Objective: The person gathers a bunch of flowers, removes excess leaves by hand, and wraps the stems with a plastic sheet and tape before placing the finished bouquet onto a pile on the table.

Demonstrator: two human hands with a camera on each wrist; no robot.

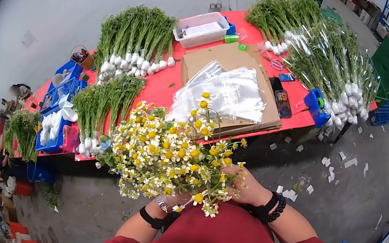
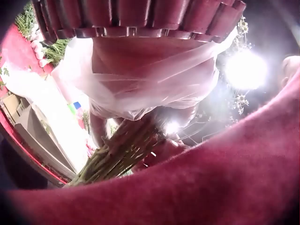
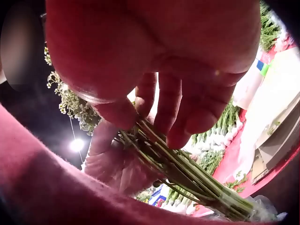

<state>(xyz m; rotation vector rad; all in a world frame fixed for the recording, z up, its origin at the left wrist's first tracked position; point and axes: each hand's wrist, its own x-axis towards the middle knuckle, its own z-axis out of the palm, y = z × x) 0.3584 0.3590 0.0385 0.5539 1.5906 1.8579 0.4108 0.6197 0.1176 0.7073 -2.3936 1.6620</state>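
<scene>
A bunch of white and yellow chamomile-like flowers [image 1: 163, 152] is held up in front of the chest, its blooms over the near edge of the table. My left hand [image 1: 174, 200], mostly hidden under the blooms in the head view, grips the bunch from below. In the right wrist view that hand's palm lies behind the green stems [image 3: 187, 171], while the curled fingers of my right hand [image 3: 183, 105] hold them from the near side. Thin whitish translucent material [image 2: 140, 93] covers part of the left hand in the left wrist view.
The red table [image 1: 159, 86] bears clear plastic sleeves [image 1: 225, 93] on cardboard [image 1: 202, 63], a white bin [image 1: 200, 29], scissors [image 1: 273, 63] and a phone [image 1: 282, 103]. Green bunches with white-wrapped ends [image 1: 139, 34] lie left and right. Paper scraps [image 1: 331, 174] litter the floor.
</scene>
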